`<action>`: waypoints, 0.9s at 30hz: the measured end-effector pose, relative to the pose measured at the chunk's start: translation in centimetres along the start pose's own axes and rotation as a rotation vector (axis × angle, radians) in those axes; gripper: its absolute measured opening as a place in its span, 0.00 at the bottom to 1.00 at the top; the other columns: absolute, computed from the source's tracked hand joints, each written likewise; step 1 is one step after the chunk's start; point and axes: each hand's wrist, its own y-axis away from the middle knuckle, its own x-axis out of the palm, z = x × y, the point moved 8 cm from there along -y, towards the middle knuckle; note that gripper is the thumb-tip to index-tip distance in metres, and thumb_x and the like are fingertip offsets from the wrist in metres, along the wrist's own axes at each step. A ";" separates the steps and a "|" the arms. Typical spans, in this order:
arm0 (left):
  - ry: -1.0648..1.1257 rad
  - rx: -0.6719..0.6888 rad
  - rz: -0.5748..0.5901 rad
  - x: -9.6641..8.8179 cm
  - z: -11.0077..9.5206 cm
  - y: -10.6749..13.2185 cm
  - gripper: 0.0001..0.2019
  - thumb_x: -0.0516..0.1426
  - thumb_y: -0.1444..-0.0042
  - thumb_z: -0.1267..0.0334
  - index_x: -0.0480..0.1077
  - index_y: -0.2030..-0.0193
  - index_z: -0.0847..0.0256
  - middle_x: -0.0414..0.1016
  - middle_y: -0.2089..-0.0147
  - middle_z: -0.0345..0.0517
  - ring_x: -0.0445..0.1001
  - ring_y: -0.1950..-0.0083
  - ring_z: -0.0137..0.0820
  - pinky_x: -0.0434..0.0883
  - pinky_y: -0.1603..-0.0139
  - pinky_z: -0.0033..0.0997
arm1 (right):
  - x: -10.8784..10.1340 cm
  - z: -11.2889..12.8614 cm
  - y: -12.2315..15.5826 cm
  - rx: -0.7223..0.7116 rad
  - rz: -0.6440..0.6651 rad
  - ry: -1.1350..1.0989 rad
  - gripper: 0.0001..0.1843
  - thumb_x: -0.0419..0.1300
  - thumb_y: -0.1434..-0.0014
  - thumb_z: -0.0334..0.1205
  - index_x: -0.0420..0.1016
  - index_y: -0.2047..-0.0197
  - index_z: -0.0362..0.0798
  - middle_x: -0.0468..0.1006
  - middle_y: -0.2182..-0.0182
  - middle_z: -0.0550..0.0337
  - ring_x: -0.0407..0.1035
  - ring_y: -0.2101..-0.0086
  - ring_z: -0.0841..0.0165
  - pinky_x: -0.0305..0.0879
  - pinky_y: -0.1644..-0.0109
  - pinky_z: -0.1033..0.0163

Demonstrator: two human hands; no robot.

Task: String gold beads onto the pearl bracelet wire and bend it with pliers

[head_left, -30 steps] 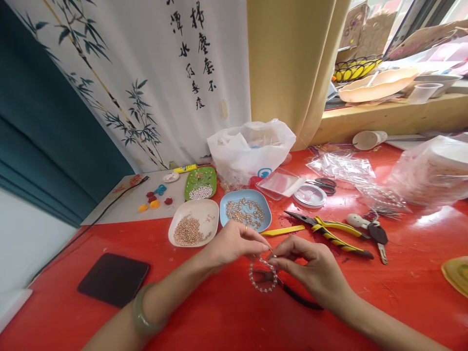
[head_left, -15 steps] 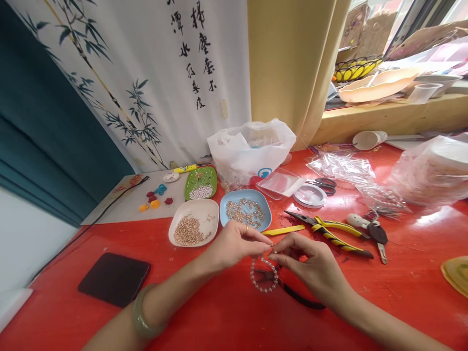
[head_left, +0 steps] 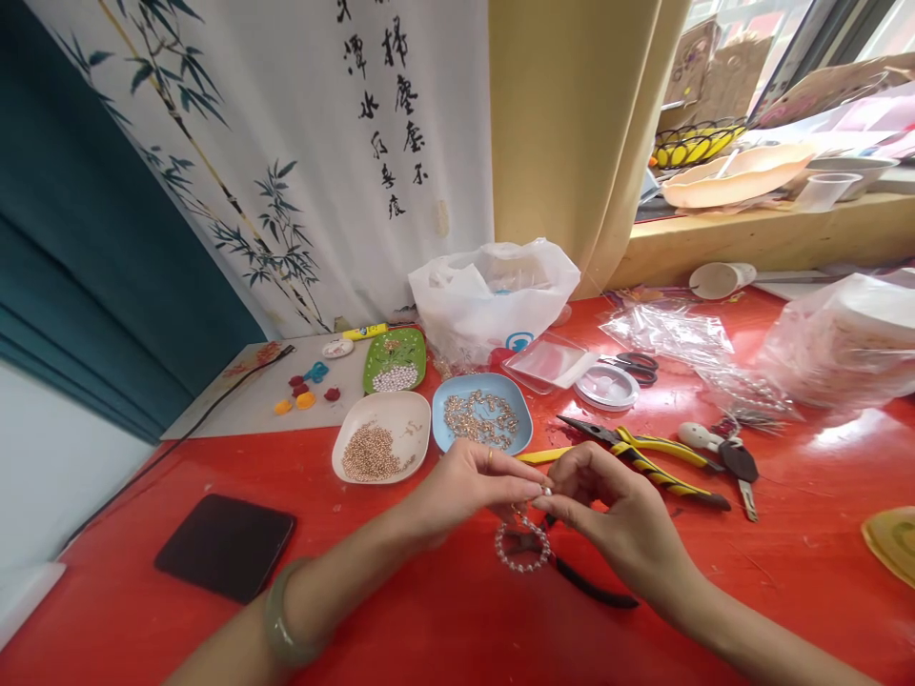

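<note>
A loop of clear beads, a beaded bracelet [head_left: 524, 568], hangs below my fingertips over the red table. My left hand [head_left: 468, 484], with a ring on one finger, pinches its upper end between thumb and index finger. Against those fingertips, my right hand [head_left: 607, 505] is closed in a pinch too, at a small pale bead or fitting too tiny to name. Behind the bracelet lie black-handled pliers [head_left: 597, 583], partly hidden by the loop and my right hand. Just beyond my hands is a yellow stick-like tool [head_left: 544, 456], partly covered by my fingers.
Past my hands stand a blue dish [head_left: 516, 396] of gold pieces, a white dish [head_left: 411, 422] of gold beads and a green dish [head_left: 373, 367]. Yellow-black pliers [head_left: 664, 476] and keys [head_left: 740, 462] lie right; a dark phone-like slab [head_left: 225, 546] lies left. Behind is a plastic bag [head_left: 493, 295].
Both pinching hands have shifted slightly right, and the bracelet has swung right with them. A small pale bead or fitting now shows between the fingertips.
</note>
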 end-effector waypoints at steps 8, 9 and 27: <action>-0.015 0.070 0.088 0.9 0.0 0.2 0.10 0.60 0.53 0.61 0.77 0.64 0.59 0.76 0.71 0.45 0.69 0.75 0.25 0.66 0.73 0.25 | 1.3 -1.0 0.2 0.212 0.089 -0.429 0.10 0.67 0.59 0.41 0.73 0.71 0.49 0.69 0.80 0.66 0.62 0.80 0.76 0.61 0.78 0.70; -0.013 0.089 0.097 1.0 -0.1 0.2 0.10 0.60 0.52 0.60 0.77 0.63 0.59 0.75 0.70 0.46 0.69 0.73 0.25 0.66 0.73 0.25 | 1.4 -1.3 0.4 0.247 0.086 -0.466 0.10 0.67 0.59 0.40 0.74 0.71 0.49 0.70 0.81 0.66 0.61 0.81 0.77 0.60 0.78 0.72; -0.216 0.370 -0.102 0.8 -2.1 1.4 0.04 0.61 0.54 0.63 0.78 0.71 0.54 0.66 0.76 0.40 0.64 0.71 0.26 0.64 0.65 0.29 | 3.9 -2.2 2.1 0.581 0.241 -0.834 0.12 0.66 0.57 0.45 0.75 0.67 0.51 0.70 0.76 0.65 0.60 0.78 0.78 0.60 0.74 0.72</action>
